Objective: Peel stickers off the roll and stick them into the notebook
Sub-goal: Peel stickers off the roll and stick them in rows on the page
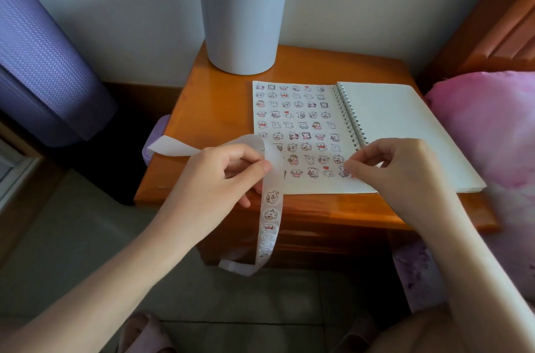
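An open spiral notebook [390, 121] lies on the wooden bedside table [208, 109]. Its left page carries several rows of small cartoon stickers; its right page is blank. My left hand [214, 179] pinches a long white sticker strip [270, 213] at the page's lower left corner. The strip's bare backing curls up and off to the left, and its sticker-bearing end hangs down past the table's front edge. My right hand [396, 167] has its fingertips on a sticker [344, 172] at the right end of the bottom row; whether it pinches or presses the sticker is unclear.
A grey bin [241, 20] stands at the table's back left. A pink pillow [486, 127] and the bed's wooden headboard [492, 20] lie to the right. A purple object [46, 57] stands to the left. A tiled floor lies below.
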Motion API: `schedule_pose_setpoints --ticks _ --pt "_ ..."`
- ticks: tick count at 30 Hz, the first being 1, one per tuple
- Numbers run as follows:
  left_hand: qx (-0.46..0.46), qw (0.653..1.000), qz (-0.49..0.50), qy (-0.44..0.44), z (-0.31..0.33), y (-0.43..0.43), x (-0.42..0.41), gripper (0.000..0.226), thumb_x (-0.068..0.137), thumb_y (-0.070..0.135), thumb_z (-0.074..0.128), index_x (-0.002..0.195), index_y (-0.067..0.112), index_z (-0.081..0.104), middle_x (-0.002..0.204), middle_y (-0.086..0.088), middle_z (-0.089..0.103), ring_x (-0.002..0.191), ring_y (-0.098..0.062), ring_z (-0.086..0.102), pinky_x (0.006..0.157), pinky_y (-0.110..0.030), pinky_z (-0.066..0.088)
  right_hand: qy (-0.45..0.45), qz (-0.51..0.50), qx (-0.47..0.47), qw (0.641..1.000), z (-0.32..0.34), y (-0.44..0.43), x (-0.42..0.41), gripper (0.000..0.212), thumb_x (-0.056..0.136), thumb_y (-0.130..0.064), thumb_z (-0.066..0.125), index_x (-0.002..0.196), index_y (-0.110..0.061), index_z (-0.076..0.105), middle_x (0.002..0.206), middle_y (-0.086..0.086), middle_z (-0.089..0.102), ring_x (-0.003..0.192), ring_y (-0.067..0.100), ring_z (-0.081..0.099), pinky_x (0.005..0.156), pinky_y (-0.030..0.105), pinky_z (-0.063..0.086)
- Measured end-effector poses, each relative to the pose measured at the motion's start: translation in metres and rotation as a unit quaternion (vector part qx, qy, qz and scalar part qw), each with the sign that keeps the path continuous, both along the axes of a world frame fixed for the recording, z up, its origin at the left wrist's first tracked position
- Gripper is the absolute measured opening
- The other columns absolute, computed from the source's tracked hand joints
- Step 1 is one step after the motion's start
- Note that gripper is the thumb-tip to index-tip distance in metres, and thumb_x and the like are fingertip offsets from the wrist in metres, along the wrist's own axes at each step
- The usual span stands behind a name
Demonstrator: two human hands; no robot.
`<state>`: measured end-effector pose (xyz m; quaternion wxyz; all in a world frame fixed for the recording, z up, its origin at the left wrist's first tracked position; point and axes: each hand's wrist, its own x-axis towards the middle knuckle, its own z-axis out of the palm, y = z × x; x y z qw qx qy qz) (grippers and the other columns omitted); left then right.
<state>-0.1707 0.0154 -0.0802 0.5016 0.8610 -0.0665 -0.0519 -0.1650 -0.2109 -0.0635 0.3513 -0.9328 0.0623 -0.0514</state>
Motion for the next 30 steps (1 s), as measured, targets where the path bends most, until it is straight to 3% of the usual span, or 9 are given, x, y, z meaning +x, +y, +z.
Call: schedule_pose_setpoints --ticks 9,15,17,20,24,30 --pt "0.005 1.000 0.001 0.001 0.000 0.000 0.001 0.014 0.088 0.031 0.057 0.092 0.024 0.068 0.077 0.016 0.070 0.053 -0.006 0.064 0.051 -0.011 0.047 -0.012 -0.014 -0.069 0.997 -0.004 0.005 -0.002 0.009 0.079 -0.027 0.071 0.072 -0.025 0.066 0.071 -0.009 0.063 0.058 0.006 0.045 0.051 0.025 0.028" --pt "0.004 1.000 -0.003 0.004 0.001 0.000 0.000 0.015 0.088 0.030 0.057 0.093 0.023 0.068 0.078 0.018 0.070 0.052 -0.004 0.063 0.050 -0.008 0.047 -0.035 -0.010 -0.098 0.995 -0.004 0.004 -0.004 0.016 0.078 -0.027 0.073 0.084 -0.026 0.059 0.071 -0.010 0.051 0.066 0.008 0.047 0.052 0.025 0.029" --pt "0.006 1.000 -0.003 0.004 0.000 0.000 0.001 0.015 0.088 0.031 0.057 0.094 0.023 0.068 0.079 0.018 0.070 0.053 -0.004 0.063 0.050 -0.009 0.047 -0.036 -0.016 -0.092 0.995 -0.003 0.002 -0.003 0.024 0.078 -0.024 0.074 0.091 -0.025 0.055 0.074 -0.010 0.049 0.068 0.007 0.047 0.054 0.024 0.031" --pt "0.004 1.000 -0.002 0.004 0.000 0.000 0.001 0.014 0.088 0.030 0.057 0.092 0.023 0.068 0.078 0.018 0.070 0.052 -0.004 0.063 0.050 -0.007 0.046 -0.029 -0.017 -0.053 0.998 -0.004 -0.002 0.000 0.018 0.079 -0.017 0.073 0.087 -0.023 0.058 0.073 -0.007 0.053 0.065 0.006 0.047 0.054 0.024 0.034" --pt "0.007 1.000 -0.001 0.002 0.000 0.000 0.001 0.012 0.088 0.030 0.057 0.090 0.024 0.068 0.078 0.018 0.070 0.052 -0.004 0.063 0.049 -0.006 0.045 -0.024 -0.010 -0.023 0.999 -0.006 -0.003 0.001 0.018 0.075 -0.026 0.077 0.082 -0.021 0.061 0.069 -0.006 0.053 0.061 0.006 0.044 0.055 0.026 0.034" --pt "0.008 1.000 0.000 -0.006 -0.001 0.000 0.000 0.013 0.089 0.030 0.057 0.092 0.023 0.068 0.079 0.017 0.070 0.053 -0.004 0.063 0.050 -0.007 0.046 -0.033 -0.005 -0.041 0.999 -0.010 -0.007 0.004 0.013 0.082 -0.017 0.070 0.082 -0.024 0.059 0.072 -0.008 0.054 0.063 0.006 0.047 0.054 0.024 0.033"
